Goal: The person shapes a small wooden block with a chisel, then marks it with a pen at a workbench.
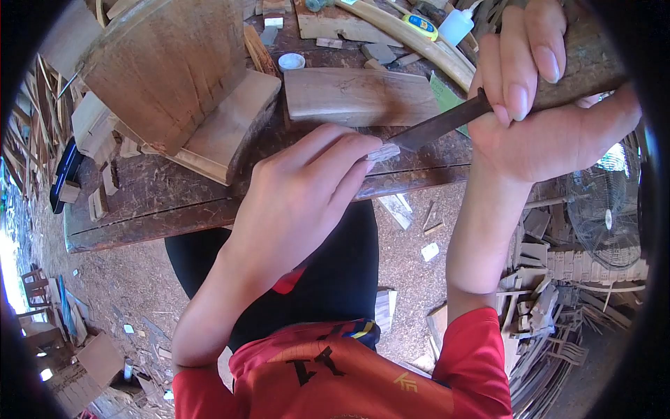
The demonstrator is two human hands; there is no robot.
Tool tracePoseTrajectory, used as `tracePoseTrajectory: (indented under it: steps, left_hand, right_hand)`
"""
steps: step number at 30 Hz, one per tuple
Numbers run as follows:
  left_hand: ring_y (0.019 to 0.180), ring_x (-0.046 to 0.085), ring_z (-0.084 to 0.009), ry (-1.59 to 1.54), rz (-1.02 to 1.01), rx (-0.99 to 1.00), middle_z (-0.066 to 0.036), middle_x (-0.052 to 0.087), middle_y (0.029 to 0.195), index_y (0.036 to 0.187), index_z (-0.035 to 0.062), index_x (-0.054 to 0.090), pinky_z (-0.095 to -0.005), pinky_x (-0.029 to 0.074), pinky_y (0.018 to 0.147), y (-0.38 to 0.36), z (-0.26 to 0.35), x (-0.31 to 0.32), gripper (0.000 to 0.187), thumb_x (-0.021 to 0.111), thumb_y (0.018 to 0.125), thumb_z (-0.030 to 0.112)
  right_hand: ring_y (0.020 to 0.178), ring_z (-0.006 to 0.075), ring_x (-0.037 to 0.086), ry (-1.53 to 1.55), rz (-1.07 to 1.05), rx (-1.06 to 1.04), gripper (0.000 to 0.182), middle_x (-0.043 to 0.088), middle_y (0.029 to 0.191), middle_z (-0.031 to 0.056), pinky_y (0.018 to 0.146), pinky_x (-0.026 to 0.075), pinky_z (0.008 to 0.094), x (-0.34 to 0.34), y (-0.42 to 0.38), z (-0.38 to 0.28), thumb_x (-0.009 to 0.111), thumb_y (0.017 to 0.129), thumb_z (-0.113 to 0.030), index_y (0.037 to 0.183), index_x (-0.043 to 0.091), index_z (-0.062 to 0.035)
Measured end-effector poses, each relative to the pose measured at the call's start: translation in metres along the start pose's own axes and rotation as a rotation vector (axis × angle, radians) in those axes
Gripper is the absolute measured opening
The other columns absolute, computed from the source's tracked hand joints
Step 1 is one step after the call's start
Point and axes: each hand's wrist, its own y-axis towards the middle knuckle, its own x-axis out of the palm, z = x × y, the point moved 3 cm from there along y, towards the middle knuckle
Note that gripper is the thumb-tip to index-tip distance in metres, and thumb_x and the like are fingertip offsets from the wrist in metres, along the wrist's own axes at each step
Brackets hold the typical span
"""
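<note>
My left hand (300, 185) pinches a small pale wood piece (383, 152) between thumb and fingers, above the near edge of the workbench (167, 215). At the upper right, my right hand (527, 119) is wrapped round the thick wooden handle (586, 63) of a tool. Its dark flat blade (447, 124) points down to the left, and the tip lies at or very close to the small piece. Behind the blade a smooth wooden block (359, 96) lies on the bench. Whether the blade touches the piece is hard to tell.
Large curved wooden boards (167, 63) stand at the upper left of the bench. Farther back are a white round lid (291, 61), a yellow tape measure (420, 26) and a white bottle (456, 26). A fan (608, 219) and piled wood scraps (541, 307) are at the right.
</note>
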Motion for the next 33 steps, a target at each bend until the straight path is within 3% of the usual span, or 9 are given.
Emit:
tracePoseTrajectory:
  steps: [6, 13, 18, 24, 27, 33]
  left_hand:
    - [0.089, 0.075, -0.0238, 0.019, 0.005, 0.008, -0.010, 0.075, 0.101, 0.110, 0.0038, 0.075, -0.0318, 0.060, 0.078, 0.000, 0.000, 0.000, 0.022, 0.080, 0.088, 0.004]
    - [0.085, 0.075, -0.0246, 0.079, 0.008, 0.189, -0.010, 0.074, 0.099, 0.101, 0.0003, 0.075, -0.0344, 0.061, 0.076, -0.006, 0.003, 0.002, 0.017, 0.080, 0.084, 0.000]
    - [0.085, 0.074, -0.0243, 0.137, 0.031, 0.277, -0.011, 0.072, 0.097, 0.099, -0.0009, 0.076, -0.0343, 0.061, 0.074, -0.011, 0.001, 0.004, 0.019, 0.081, 0.081, -0.001]
    - [0.083, 0.074, -0.0234, 0.131, 0.056, 0.290, -0.010, 0.072, 0.094, 0.099, -0.0003, 0.076, -0.0336, 0.061, 0.072, -0.011, 0.001, 0.007, 0.020, 0.082, 0.080, -0.002]
    - [0.081, 0.074, -0.0224, 0.098, 0.051, 0.232, -0.009, 0.073, 0.093, 0.099, 0.0002, 0.076, -0.0332, 0.060, 0.071, -0.009, 0.001, 0.007, 0.018, 0.082, 0.082, -0.001]
    - [0.079, 0.074, -0.0218, 0.049, 0.065, 0.121, -0.008, 0.074, 0.094, 0.099, 0.0015, 0.076, -0.0320, 0.059, 0.070, -0.005, 0.002, 0.008, 0.016, 0.080, 0.084, 0.000]
  right_hand:
    - [0.052, 0.0065, 0.059, 0.032, -0.034, 0.009, 0.079, 0.066, 0.080, 0.0022, 0.045, 0.046, 0.0173, 0.001, 0.000, -0.001, 0.059, 0.090, -0.077, 0.125, 0.061, -0.0068]
    - [0.047, 0.0057, 0.058, 0.104, -0.156, 0.032, 0.084, 0.066, 0.076, 0.0010, 0.041, 0.044, 0.0167, -0.002, 0.000, -0.017, 0.058, 0.087, -0.084, 0.122, 0.062, -0.0083]
    - [0.040, 0.0062, 0.054, 0.164, -0.012, 0.006, 0.072, 0.062, 0.060, -0.0041, 0.040, 0.043, 0.0175, -0.005, -0.016, -0.026, 0.061, 0.085, -0.084, 0.103, 0.068, -0.0143]
    - [0.040, 0.0068, 0.052, 0.110, 0.042, -0.065, 0.086, 0.060, 0.057, -0.0048, 0.040, 0.039, 0.0202, 0.005, -0.027, -0.028, 0.046, 0.079, -0.099, 0.088, 0.065, -0.0154]
    - [0.044, 0.0078, 0.051, 0.038, 0.047, -0.071, 0.089, 0.059, 0.061, -0.0049, 0.042, 0.037, 0.0230, 0.009, -0.030, -0.029, 0.041, 0.079, -0.101, 0.090, 0.061, -0.0150]
    - [0.054, 0.0076, 0.051, -0.008, -0.109, -0.014, 0.084, 0.057, 0.071, -0.0064, 0.052, 0.037, 0.0232, 0.011, -0.019, -0.023, 0.047, 0.083, -0.095, 0.101, 0.058, -0.0143]
